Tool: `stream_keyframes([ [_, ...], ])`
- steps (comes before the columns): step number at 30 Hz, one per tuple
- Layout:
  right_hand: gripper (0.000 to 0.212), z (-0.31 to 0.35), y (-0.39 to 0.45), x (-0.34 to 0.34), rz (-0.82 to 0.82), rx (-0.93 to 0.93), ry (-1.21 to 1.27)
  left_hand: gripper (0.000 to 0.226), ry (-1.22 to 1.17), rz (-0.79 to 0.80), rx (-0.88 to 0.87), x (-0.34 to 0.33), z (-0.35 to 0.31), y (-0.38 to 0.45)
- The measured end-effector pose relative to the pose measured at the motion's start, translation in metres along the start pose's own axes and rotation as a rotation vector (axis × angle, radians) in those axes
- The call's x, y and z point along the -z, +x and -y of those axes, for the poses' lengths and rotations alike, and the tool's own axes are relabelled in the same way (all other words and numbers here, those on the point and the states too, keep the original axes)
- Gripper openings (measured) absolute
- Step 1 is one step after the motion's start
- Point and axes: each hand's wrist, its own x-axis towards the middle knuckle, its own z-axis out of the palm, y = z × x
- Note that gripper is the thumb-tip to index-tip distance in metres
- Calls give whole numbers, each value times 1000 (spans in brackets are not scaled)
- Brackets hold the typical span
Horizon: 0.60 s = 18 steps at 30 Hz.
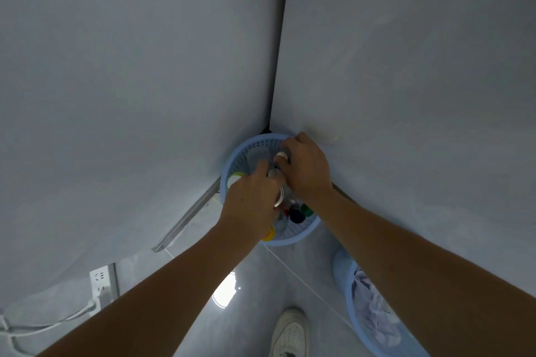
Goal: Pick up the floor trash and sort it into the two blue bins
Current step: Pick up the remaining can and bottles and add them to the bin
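A blue mesh bin (301, 233) stands in the room's corner, with several bottles and coloured caps inside. Both hands hover over its opening. My left hand (251, 200) grips a clear plastic bottle (279, 197) with a white cap. My right hand (307, 166) is closed around another white-capped bottle (281, 156) at the bin's far rim. A second blue bin (352, 324) at the lower right holds crumpled white paper (374, 316), partly hidden by my right forearm.
Grey walls meet in the corner right behind the first bin. A wall socket (100, 279) with white cables sits at the lower left. My white shoe (291, 333) stands on the glossy tiled floor between the arms.
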Motion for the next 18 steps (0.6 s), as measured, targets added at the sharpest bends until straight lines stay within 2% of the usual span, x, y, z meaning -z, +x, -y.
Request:
stream_keyframes([
  [11, 10, -18, -27, 15, 58, 8, 80, 44, 105, 96, -10, -31, -3, 20],
  [15, 11, -14, -44, 26, 88, 16, 79, 46, 84, 79, 13, -35, -6, 17],
  [18, 12, -12, -58, 36, 110, -8, 53, 65, 50, 97, 39, -26, 0, 6],
])
